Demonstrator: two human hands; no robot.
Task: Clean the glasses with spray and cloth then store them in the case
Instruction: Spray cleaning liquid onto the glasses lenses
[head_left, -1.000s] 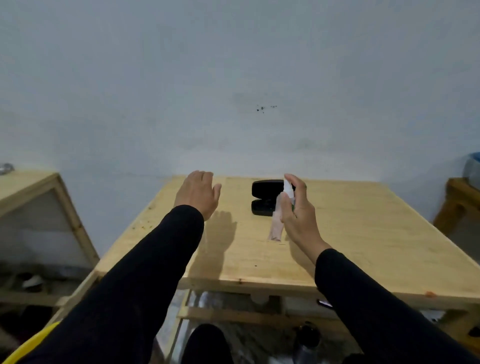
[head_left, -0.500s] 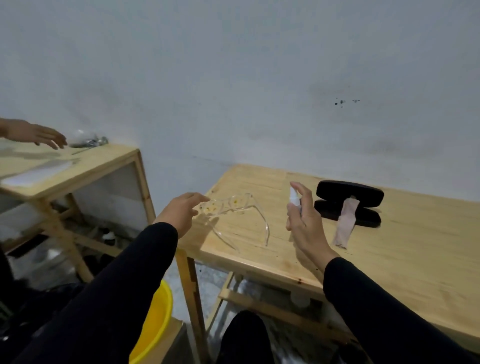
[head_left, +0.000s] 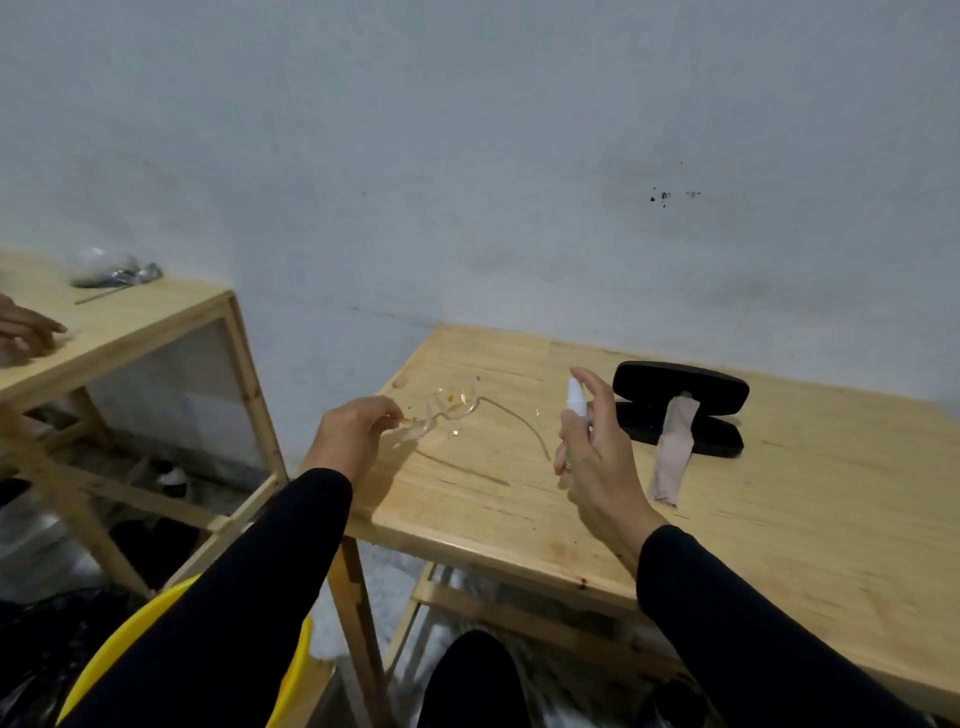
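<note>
Clear glasses (head_left: 457, 410) now pinched in left hand (head_left: 353, 434) fingers, lifted left of case (head_left: 680, 408); spray bottle (head_left: 575, 410) gripped in right hand (head_left: 592, 447), aimed. Spraying judged imminent; cloth (head_left: 672, 457) draped across case.

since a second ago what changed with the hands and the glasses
The left hand went from resting flat on the table to pinching the clear glasses at their left end. The right hand kept its grip on the white spray bottle, forefinger on top, nozzle toward the lenses. The open black case and pink cloth draped from it stayed put.
</note>
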